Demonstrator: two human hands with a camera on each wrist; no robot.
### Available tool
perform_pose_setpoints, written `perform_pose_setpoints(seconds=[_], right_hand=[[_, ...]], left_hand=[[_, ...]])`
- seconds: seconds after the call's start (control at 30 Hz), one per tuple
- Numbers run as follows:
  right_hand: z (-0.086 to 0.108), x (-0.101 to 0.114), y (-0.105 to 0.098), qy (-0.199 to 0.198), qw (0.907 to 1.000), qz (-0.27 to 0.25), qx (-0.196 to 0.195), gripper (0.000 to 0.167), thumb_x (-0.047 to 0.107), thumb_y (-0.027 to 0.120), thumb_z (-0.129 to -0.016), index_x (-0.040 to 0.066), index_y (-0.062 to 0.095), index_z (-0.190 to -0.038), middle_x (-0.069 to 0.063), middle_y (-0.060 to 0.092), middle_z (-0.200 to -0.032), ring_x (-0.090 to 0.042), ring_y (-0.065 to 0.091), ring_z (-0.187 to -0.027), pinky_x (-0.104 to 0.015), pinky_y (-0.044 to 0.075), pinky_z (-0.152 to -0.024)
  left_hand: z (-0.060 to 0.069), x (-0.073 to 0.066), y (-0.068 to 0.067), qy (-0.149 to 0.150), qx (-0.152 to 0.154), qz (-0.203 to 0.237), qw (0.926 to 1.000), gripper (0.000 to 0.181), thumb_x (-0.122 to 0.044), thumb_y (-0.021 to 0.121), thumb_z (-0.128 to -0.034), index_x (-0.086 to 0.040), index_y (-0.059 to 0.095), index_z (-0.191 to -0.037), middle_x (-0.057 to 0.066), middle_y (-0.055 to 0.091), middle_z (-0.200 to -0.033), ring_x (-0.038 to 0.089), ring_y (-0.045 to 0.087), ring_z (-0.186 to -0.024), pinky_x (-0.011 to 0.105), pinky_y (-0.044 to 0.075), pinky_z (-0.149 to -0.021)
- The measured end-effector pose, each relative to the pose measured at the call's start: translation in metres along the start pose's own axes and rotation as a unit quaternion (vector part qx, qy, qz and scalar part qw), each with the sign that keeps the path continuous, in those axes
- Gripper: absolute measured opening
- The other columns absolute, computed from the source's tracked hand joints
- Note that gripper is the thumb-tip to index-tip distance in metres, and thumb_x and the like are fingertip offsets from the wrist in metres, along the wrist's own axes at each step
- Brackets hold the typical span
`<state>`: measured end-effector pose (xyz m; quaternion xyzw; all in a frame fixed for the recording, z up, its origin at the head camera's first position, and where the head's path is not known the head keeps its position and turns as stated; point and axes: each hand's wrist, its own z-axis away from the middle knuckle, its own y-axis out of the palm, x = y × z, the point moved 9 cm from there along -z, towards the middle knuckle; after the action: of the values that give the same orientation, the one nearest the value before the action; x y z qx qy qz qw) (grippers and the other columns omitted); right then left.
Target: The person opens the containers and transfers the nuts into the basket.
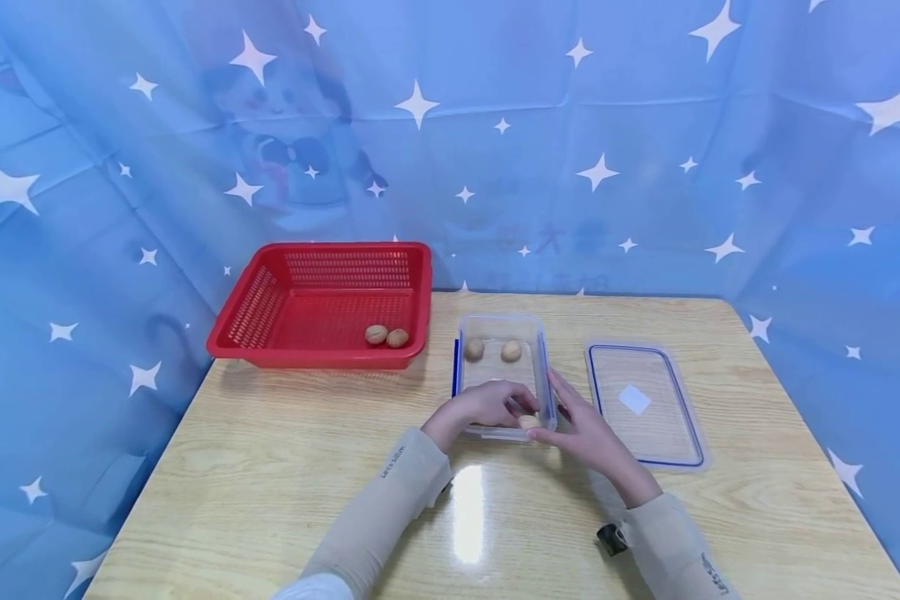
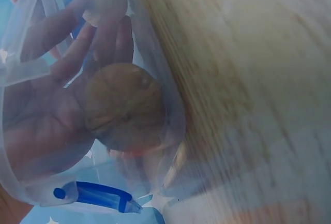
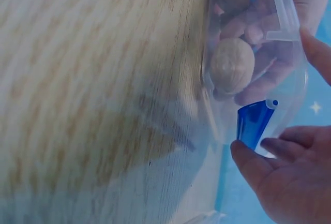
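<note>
A clear plastic container with blue side latches stands on the table. My left hand reaches inside it, with fingers and thumb around a walnut at the front right corner. My right hand holds that same corner from outside; its thumb lies at the front rim, and its fingers are at the blue latch. Another walnut shows through the front wall below my left palm. Two more walnuts, a left one and a right one, lie towards the back of the container.
A red basket stands at the back left, with two walnuts in its near right corner. Right of the container lies its clear lid with a blue seal. Behind the wooden table hangs a blue star-patterned curtain.
</note>
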<state>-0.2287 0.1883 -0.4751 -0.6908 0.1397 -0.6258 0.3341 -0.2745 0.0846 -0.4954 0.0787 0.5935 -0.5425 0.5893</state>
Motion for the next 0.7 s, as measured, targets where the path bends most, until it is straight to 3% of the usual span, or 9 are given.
perform_pose_setpoints(seconds=[0.4, 0.7], right_hand=[[0.0001, 0.0020, -0.0019, -0.006, 1.0000, 0.004, -0.001, 0.103, 0.034, 0.076, -0.087, 0.002, 0.010, -0.159, -0.028, 0.012, -0.164, -0.051, 0.026, -0.146, -0.058, 0.037, -0.112], [0.0003, 0.0006, -0.0001, 0.000, 1.0000, -0.008, 0.002, 0.102, 0.034, 0.075, -0.088, 0.003, 0.010, -0.159, -0.028, 0.011, -0.164, -0.050, 0.028, -0.145, -0.057, 0.036, -0.113]], left_hand=[[-0.0032, 0.0017, 0.0016, 0.012, 0.017, -0.030, 0.9993, 0.033, -0.005, 0.069, -0.0888, -0.016, 0.071, -0.120, 0.000, 0.072, -0.122, 0.013, 0.064, -0.115, 0.021, 0.048, -0.100], [-0.0010, 0.0039, -0.0065, -0.011, -0.024, 0.027, 0.9993, 0.035, -0.007, 0.073, -0.0864, -0.014, 0.071, -0.121, 0.000, 0.071, -0.123, 0.019, 0.064, -0.118, 0.027, 0.050, -0.101]])
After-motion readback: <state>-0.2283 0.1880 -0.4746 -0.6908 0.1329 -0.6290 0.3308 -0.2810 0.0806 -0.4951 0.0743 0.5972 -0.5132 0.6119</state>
